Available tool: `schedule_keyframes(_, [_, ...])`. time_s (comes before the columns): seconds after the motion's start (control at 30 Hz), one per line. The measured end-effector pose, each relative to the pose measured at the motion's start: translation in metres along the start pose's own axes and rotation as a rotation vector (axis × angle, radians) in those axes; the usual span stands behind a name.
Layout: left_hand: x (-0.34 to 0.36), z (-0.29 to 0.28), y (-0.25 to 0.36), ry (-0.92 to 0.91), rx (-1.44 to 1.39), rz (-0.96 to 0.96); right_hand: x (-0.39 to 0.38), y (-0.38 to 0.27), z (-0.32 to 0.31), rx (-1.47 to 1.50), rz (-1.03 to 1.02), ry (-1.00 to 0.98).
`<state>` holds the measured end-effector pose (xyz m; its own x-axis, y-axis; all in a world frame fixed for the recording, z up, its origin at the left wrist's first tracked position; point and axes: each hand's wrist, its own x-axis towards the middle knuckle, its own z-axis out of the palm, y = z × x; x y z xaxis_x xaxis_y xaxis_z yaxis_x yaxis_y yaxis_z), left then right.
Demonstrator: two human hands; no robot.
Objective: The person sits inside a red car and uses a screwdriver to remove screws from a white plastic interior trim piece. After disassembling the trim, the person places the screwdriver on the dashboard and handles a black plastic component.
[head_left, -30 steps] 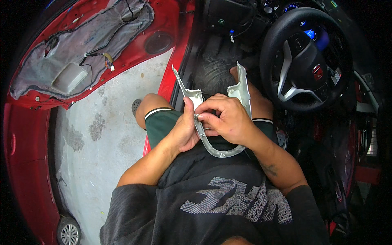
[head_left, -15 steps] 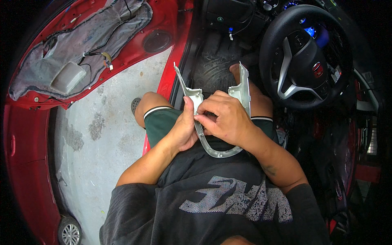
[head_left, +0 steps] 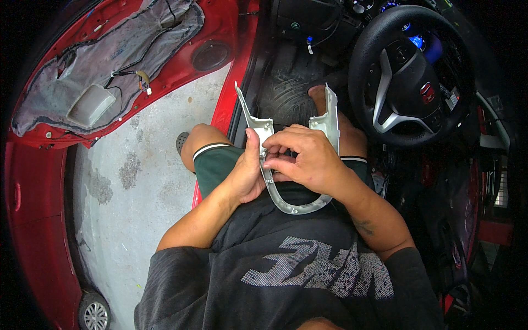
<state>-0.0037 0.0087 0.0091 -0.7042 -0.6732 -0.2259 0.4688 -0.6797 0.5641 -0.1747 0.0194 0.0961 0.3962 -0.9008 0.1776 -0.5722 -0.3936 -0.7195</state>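
A pale silver-grey U-shaped plastic trim piece, its inner side with small posts upward, is held over my lap, with two long arms pointing forward. My left hand grips its left side, thumb lying along the edge. My right hand is bent over that same side from the right, its index finger and thumb parted on the piece's inner face. Whatever small part lies under those fingertips is too hidden to make out.
At right are the black steering wheel and lit instruments. The red door, with plastic liner and loose connectors, stands open at left above grey ground. A dark floor mat lies beyond the trim.
My right index finger and thumb, pinched together earlier, have spread apart along the trim. The trim has shifted slightly right and forward. My left hand keeps its grip.
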Motion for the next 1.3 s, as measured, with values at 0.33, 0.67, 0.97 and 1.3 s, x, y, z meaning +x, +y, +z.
schedule_keyframes(0.33, [0.0,-0.009,-0.004,0.019,0.038,-0.028,-0.001,-0.001,0.001,-0.128,-0.127,0.037])
schedule_keyframes(0.67, [-0.002,-0.005,-0.004,0.069,0.039,-0.057,-0.001,-0.005,0.003,-0.281,-0.156,0.017])
schedule_keyframes(0.97, [-0.001,-0.008,-0.005,0.006,0.025,0.005,-0.002,-0.009,-0.004,-0.095,-0.027,0.006])
schedule_keyframes(1.3, [-0.004,0.005,0.002,0.092,0.04,0.003,0.0,-0.003,-0.004,-0.198,-0.191,0.001])
